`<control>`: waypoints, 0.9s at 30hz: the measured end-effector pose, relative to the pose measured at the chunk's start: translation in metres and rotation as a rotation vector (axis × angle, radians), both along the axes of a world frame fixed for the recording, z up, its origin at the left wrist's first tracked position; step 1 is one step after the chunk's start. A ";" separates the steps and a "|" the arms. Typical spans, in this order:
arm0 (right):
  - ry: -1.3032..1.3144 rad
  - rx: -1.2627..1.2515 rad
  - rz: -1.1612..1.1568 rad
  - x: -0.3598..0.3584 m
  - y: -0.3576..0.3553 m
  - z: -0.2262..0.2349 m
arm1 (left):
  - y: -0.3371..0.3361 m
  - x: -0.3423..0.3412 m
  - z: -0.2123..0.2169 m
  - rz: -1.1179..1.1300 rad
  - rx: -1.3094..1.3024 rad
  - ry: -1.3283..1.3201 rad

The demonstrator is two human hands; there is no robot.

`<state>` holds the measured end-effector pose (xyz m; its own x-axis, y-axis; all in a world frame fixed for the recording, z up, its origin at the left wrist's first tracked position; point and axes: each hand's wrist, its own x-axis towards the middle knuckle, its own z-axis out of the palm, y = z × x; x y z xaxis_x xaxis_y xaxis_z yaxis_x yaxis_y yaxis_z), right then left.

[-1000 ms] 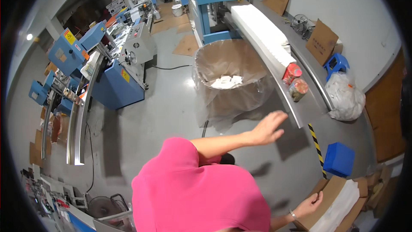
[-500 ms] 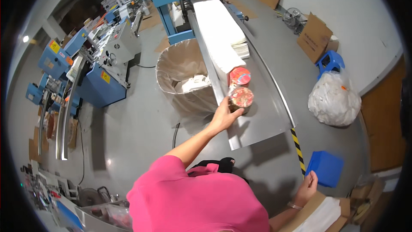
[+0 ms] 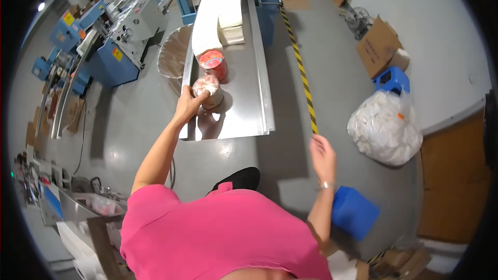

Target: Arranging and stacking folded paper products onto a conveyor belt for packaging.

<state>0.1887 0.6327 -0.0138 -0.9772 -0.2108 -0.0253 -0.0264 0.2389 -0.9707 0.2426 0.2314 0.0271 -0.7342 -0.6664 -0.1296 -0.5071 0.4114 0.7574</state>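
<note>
Left hand grasping near can, which sits on metal tray by its left edge, just before red can. Right hand empty, loosely curled above floor.

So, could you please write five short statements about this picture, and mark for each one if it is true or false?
1. The left hand touches the nearer container. True.
2. The right hand holds the red container. False: the red container stands on the metal tray, and the right hand is away from it.
3. White stacked material lies on the metal tray, beyond both containers. True.
4. The big filled bag is left of the metal tray. False: it is on the floor to the right.
5. Yellow-and-black striped tape runs along the floor right of the metal tray. True.
</note>
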 end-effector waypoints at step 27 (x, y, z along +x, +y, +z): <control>0.462 0.008 0.999 -0.371 -0.332 0.049 | 0.029 -0.325 -0.022 1.514 0.928 0.943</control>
<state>-0.1825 0.3009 0.0350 -0.2823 -0.9132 0.2938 -0.5713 -0.0859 -0.8162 -0.0826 0.2604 0.0055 0.2185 -0.6635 -0.7155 0.6055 -0.4829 0.6326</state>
